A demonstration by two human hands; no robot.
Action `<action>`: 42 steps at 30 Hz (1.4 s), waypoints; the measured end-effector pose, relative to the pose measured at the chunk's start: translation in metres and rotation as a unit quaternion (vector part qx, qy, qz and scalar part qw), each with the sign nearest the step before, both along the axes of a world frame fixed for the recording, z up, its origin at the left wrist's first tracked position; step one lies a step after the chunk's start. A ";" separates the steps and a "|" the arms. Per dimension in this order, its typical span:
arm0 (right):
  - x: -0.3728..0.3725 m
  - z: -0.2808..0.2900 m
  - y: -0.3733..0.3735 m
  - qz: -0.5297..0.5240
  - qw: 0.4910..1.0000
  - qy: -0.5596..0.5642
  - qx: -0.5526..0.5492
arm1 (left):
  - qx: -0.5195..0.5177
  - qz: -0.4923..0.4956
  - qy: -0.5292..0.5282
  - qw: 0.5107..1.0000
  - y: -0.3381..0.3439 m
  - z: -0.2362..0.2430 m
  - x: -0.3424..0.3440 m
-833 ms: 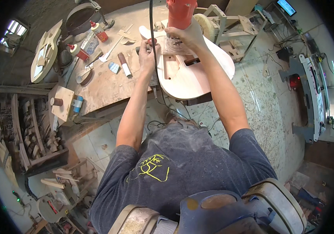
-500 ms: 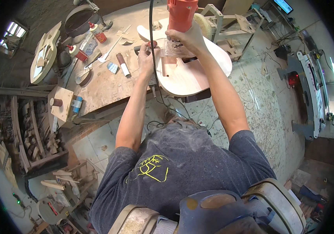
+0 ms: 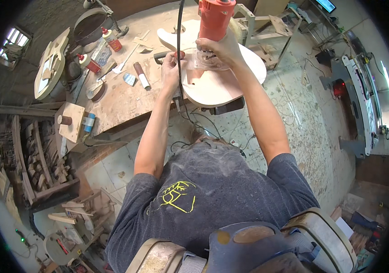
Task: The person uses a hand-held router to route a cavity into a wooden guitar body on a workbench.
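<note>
My right hand (image 3: 224, 50) is closed around the lower part of a red router (image 3: 215, 16), whose clear base (image 3: 205, 61) rests on a pale wooden guitar body (image 3: 217, 88) with routed pockets. My left hand (image 3: 170, 68) is closed at a red knob (image 3: 180, 55) beside the router, at the left of the body. A black cord (image 3: 180, 32) hangs down past my left fingers and partly hides them.
Glue bottles (image 3: 112, 41), a sanding cylinder (image 3: 141, 75) and another guitar body (image 3: 40, 87) lie on the workbench (image 3: 115, 109) to the left. A wooden frame (image 3: 276, 41) stands at back right, a metal machine (image 3: 358, 104) farther right. Cables (image 3: 199, 123) run on the floor.
The router and my right hand have shifted slightly to the right. The guitar body and the rest of the scene appear a little higher in view.
</note>
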State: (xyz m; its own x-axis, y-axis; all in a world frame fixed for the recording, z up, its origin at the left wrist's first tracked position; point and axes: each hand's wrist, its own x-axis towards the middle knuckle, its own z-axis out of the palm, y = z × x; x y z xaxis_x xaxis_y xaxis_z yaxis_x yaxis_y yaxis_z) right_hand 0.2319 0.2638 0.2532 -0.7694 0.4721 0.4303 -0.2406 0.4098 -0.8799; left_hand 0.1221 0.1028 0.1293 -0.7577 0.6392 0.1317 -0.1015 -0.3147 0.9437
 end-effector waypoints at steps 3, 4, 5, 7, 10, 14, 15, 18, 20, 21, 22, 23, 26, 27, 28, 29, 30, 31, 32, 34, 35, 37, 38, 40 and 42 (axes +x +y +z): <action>0.006 0.000 0.000 0.001 1.000 -0.005 -0.011 | 0.012 -0.002 -0.006 1.000 -0.001 0.011 0.011; 0.008 -0.001 0.001 -0.002 1.000 -0.005 -0.007 | 0.012 -0.003 -0.006 1.000 -0.001 0.011 0.014; 0.009 -0.002 0.002 -0.005 1.000 -0.006 -0.003 | 0.017 0.000 -0.007 1.000 -0.001 0.012 0.016; 0.011 -0.002 0.001 0.002 1.000 -0.005 -0.007 | 0.022 0.003 -0.009 1.000 -0.003 0.010 0.016; 0.017 0.000 -0.003 0.007 1.000 -0.009 -0.022 | 0.004 -0.025 -0.010 1.000 -0.007 0.005 0.013; 0.022 0.005 -0.006 0.008 0.999 -0.018 -0.027 | 0.004 -0.016 -0.021 1.000 -0.008 0.009 0.021; 0.024 0.006 -0.007 0.007 0.999 -0.018 -0.027 | 0.006 -0.018 -0.026 0.999 -0.008 0.010 0.021; 0.024 0.008 -0.008 0.021 0.998 -0.021 -0.047 | -0.003 -0.019 -0.021 1.000 -0.009 0.014 0.023; 0.022 0.007 -0.007 0.026 0.999 -0.016 -0.044 | 0.001 -0.014 -0.017 1.000 -0.009 0.010 0.019; 0.019 0.008 -0.006 0.027 0.999 -0.016 -0.044 | 0.006 -0.010 -0.013 1.000 -0.009 0.008 0.016; 0.018 0.008 -0.005 0.021 0.999 -0.021 -0.023 | 0.005 -0.011 -0.014 1.000 -0.008 0.009 0.016; 0.016 0.008 -0.004 0.014 1.000 -0.026 -0.002 | -0.001 -0.009 -0.010 1.000 -0.008 0.011 0.015; 0.006 0.004 0.002 0.018 1.000 -0.006 -0.002 | -0.022 0.000 -0.003 1.000 -0.006 0.015 0.013; 0.004 0.003 0.004 0.019 1.000 -0.006 -0.002 | -0.035 0.005 0.000 0.999 -0.005 0.017 0.012; 0.003 0.007 0.001 0.031 0.999 -0.001 -0.013 | -0.036 0.007 0.000 0.999 -0.005 0.016 0.011; 0.001 0.010 0.000 0.043 0.999 0.004 -0.025 | -0.025 0.028 0.015 0.999 -0.003 0.015 0.010; -0.002 0.009 0.001 0.045 0.999 0.003 -0.026 | -0.015 0.050 0.030 0.998 -0.003 0.013 0.008; -0.005 0.008 0.005 0.043 0.999 0.002 -0.023 | -0.015 0.049 0.030 0.998 -0.002 0.018 0.007; -0.006 0.007 0.008 0.040 0.999 0.001 -0.021 | -0.059 0.074 0.036 0.995 0.000 0.024 0.006; -0.010 0.008 0.009 0.046 0.998 -0.013 -0.038 | -0.102 0.100 0.043 0.989 0.002 0.026 0.002; -0.013 0.010 0.009 0.053 0.997 -0.027 -0.054 | -0.124 0.110 0.050 0.985 0.004 0.024 -0.002; -0.016 0.011 0.009 0.052 0.996 -0.034 -0.056 | -0.146 0.118 0.058 0.980 0.008 0.020 -0.008; -0.017 0.011 0.011 0.050 0.996 -0.040 -0.057 | -0.150 0.122 0.057 0.979 0.010 0.019 -0.010; -0.021 0.013 0.013 0.037 0.997 -0.048 -0.037 | -0.156 0.126 0.055 0.978 0.015 0.009 -0.017; -0.028 0.014 0.012 0.030 0.998 -0.053 -0.016 | -0.148 0.137 0.042 0.979 0.018 -0.010 -0.031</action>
State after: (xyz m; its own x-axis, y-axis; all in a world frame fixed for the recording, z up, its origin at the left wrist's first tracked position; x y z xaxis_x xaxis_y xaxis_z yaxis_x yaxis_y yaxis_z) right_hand 0.2041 0.2759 0.2674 -0.8370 0.4361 0.3306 -0.1686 0.3693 -0.9139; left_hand 0.0906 0.1212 0.1194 -0.9005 0.4329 0.0408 0.0303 -0.0312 0.9991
